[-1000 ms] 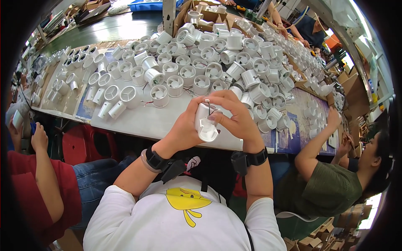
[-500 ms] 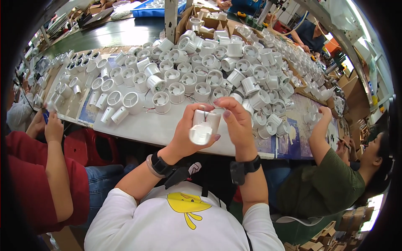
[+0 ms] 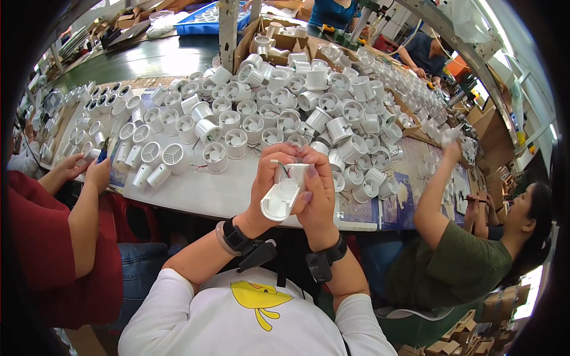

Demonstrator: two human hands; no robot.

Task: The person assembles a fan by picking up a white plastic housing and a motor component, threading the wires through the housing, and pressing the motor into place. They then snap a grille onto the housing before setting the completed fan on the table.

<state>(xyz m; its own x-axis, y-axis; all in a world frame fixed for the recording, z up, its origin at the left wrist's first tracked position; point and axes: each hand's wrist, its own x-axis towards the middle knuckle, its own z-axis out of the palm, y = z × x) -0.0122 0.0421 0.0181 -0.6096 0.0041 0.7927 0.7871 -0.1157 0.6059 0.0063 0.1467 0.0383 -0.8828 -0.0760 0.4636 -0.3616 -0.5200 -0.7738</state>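
Note:
Both my hands hold one white plastic fan housing (image 3: pixel 284 196) above the near edge of the white table (image 3: pixel 202 193). My left hand (image 3: pixel 268 178) grips its left side and top, my right hand (image 3: pixel 316 193) wraps its right side with fingers on the top. Thin red and dark wires (image 3: pixel 284 168) stick out of the housing's upper end between my fingers. Black bands sit on both my wrists. Just beyond my hands lie several more white round fan housings (image 3: pixel 279 121), spread across the table.
A person in a red top (image 3: pixel 53 237) sits at my left, hands at the table edge. A person in a green shirt (image 3: pixel 457 261) sits at my right, one arm raised over the table. Cardboard boxes (image 3: pixel 279 38) and a blue tray (image 3: pixel 205 15) stand at the back.
My hands have turned the housing and drawn it a little nearer and lower; its open end now points down toward me. The person at right has raised an arm.

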